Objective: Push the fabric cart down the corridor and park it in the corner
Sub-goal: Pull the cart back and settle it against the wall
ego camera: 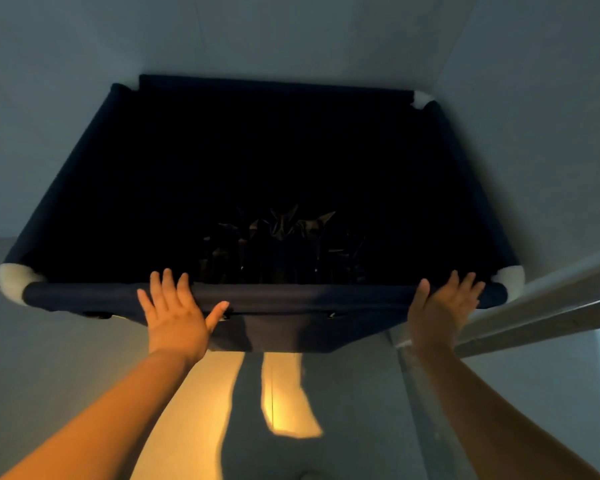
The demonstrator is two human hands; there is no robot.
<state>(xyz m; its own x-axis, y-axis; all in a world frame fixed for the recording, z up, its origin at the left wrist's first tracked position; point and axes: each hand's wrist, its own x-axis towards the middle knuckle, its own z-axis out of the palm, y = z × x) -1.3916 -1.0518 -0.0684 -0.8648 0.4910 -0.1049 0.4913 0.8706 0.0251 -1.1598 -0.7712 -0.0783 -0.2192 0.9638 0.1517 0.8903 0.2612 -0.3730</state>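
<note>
A dark navy fabric cart (309, 297) with white corner pieces fills the middle of the head view, its far end tucked between two pale walls that meet in a corner. Its inside is very dark, with crumpled dark material (284, 237) low in it. My left hand (175, 311) lies flat on the near rim, fingers spread, thumb out to the right. My right hand (442, 306) rests on the same rim close to the right corner, fingers apart and slightly blurred. Neither hand is curled around the rim.
Pale walls stand on the left (49, 133), behind and on the right (534, 133) of the cart. A light door frame or rail (534, 313) runs diagonally at the right. Warm yellow light patches (288, 400) lie on the floor below me.
</note>
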